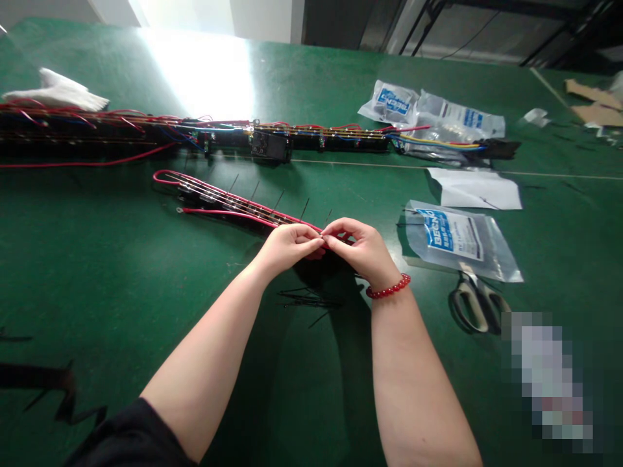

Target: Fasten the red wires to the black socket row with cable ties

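A narrow black strip assembly (209, 196) with red cables along it lies slantwise on the green table (146, 279). Several thin black ties stick up from its length. At its right part, my left hand (296, 245) and my right hand (355, 245) meet, thumbs and fingertips pinched close together over the red cable. What sits between the fingertips is too small to make out. One end of a red cable (219, 212) carries a ring terminal. A loose pile of black ties (309, 299) lies just below my hands.
Behind runs a longer wired assembly (321, 137) with a black box (270, 146). At the right are plastic bags (452, 237), white paper (474, 189) and scissors (474, 305). A white cloth (58, 94) lies back left, a black strap (36, 376) front left.
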Motion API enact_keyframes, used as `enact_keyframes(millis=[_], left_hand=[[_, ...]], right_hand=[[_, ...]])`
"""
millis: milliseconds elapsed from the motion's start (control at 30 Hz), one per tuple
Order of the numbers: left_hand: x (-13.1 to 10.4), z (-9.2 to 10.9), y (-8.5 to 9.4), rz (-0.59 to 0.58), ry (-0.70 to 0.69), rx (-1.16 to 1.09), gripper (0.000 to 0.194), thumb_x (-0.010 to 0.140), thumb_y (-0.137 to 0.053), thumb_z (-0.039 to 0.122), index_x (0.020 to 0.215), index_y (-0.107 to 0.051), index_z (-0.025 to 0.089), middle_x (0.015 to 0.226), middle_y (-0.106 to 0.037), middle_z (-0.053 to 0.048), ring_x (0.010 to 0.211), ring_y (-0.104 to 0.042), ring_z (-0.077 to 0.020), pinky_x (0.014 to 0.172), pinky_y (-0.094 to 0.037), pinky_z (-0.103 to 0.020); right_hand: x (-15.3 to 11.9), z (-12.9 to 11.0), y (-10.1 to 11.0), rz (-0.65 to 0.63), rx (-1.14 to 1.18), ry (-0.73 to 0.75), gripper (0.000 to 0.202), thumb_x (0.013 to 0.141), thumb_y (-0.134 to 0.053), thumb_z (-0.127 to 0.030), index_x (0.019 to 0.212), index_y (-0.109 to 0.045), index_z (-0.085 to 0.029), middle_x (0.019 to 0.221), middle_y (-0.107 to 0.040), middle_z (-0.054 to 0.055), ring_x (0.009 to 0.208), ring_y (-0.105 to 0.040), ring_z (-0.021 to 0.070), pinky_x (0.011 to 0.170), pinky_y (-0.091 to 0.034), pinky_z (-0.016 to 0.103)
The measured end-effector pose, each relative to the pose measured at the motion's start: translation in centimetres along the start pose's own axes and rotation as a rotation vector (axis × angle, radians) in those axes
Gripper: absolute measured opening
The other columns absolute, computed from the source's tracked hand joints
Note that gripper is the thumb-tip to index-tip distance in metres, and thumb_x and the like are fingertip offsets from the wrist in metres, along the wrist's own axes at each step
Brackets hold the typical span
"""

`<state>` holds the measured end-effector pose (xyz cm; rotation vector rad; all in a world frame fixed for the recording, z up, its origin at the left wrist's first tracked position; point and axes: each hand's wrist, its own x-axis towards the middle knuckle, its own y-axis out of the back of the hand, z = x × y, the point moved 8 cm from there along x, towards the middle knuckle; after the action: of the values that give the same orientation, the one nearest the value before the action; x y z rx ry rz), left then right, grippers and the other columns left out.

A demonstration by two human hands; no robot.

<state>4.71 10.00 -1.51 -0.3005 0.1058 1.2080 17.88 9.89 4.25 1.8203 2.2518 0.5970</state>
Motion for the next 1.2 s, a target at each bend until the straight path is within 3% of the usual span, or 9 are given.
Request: enact_keyframes(millis=[433,733,967,1200], left_hand=[[-0.1,0.3,0.0,0.016,-0.028,0.037,0.023,0.077,-0.081,0.033,0.083,-0.07,0.013,0.07,-0.076,-0.004,0.07,-0.076,-0.0165,0.067,-0.062,-0.024],[-0.4,0.6,-0.1,0.04,-0.045,0.058,0.028,0.078,-0.08,0.039,0.083,-0.068,0.014,0.063,-0.073,-0.002,0.057,-0.072,-0.0143,0.053,-0.059,-0.022],[-0.4,0.9,-0.1,0.052,-0.114,0.079,0.027,0.079,-0.078,0.04,0.082,-0.066,0.016,0.068,-0.075,-0.003,0.067,-0.075,-0.0166,0.063,-0.062,-0.024],[-0.6,1.2,-0.2,0.026,-0.179,0.069,0.015,0.08,-0.071,0.028,0.083,-0.064,0.015,0.068,-0.074,-0.002,0.068,-0.075,-0.0153,0.066,-0.061,-0.024]], right_hand=[[-0.2,0.0,0.0,0.02,-0.039,0.026,0.007,0.082,-0.064,-0.024,0.082,-0.071,-0.02,0.08,-0.071,0.0,0.075,-0.064,0.015,0.068,-0.047,0.027],[-0.1,-0.1,0.1,0.025,-0.067,0.007,0.006,0.082,-0.063,-0.024,0.081,-0.068,-0.021,0.08,-0.07,0.001,0.077,-0.063,0.0161,0.07,-0.048,0.028],[-0.1,0.2,0.2,0.029,-0.055,0.009,0.006,0.082,-0.064,-0.025,0.08,-0.068,-0.02,0.079,-0.07,0.0,0.076,-0.063,0.0154,0.07,-0.047,0.027],[-0.1,0.2,0.1,0.027,-0.046,0.002,0.006,0.081,-0.065,-0.025,0.081,-0.069,-0.02,0.079,-0.07,0.001,0.075,-0.062,0.0153,0.069,-0.047,0.027]])
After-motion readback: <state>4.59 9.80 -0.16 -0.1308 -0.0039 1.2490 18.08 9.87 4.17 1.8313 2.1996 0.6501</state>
